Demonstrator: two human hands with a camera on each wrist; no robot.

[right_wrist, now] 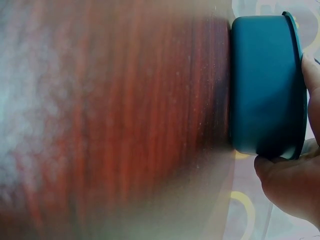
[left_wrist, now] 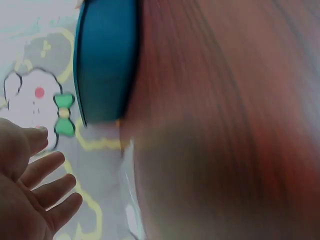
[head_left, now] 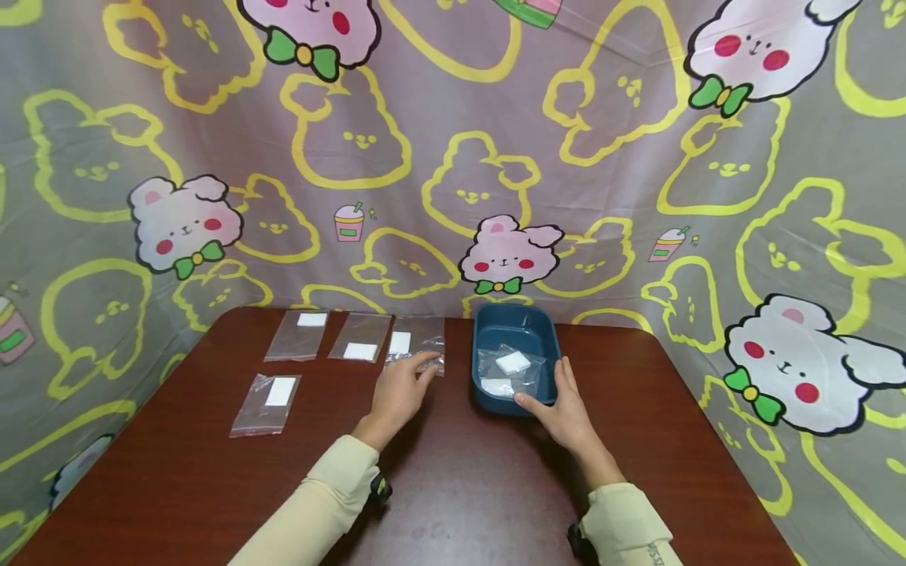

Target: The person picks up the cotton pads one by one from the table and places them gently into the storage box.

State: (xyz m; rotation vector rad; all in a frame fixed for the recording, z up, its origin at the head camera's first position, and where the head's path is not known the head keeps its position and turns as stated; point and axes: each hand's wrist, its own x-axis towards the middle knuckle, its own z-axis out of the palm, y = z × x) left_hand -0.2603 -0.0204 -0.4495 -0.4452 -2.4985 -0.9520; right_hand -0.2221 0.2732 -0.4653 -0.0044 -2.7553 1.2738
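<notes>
My right hand (head_left: 569, 410) grips the near right corner of a blue plastic bin (head_left: 518, 316), thumb at the near rim and fingers along the right side. Two clear zip bags with white labels lie inside; one label (head_left: 513, 362) rests above the other. In the right wrist view the thumb (right_wrist: 287, 182) meets the bin's wall (right_wrist: 267, 85). My left hand (head_left: 402, 391) hovers at the near edge of a clear bag (head_left: 425, 336) left of the bin. Its fingers are loosely bent with nothing between them. The left wrist view shows the palm (left_wrist: 20, 185) and spread fingers.
Two more labelled clear bags lie along the table's back edge, a middle one (head_left: 371, 326) and a left one (head_left: 286, 339). Another bag (head_left: 248, 413) lies nearer, at left. A patterned cloth (head_left: 602, 196) hangs behind the brown table (head_left: 453, 487) and along its sides.
</notes>
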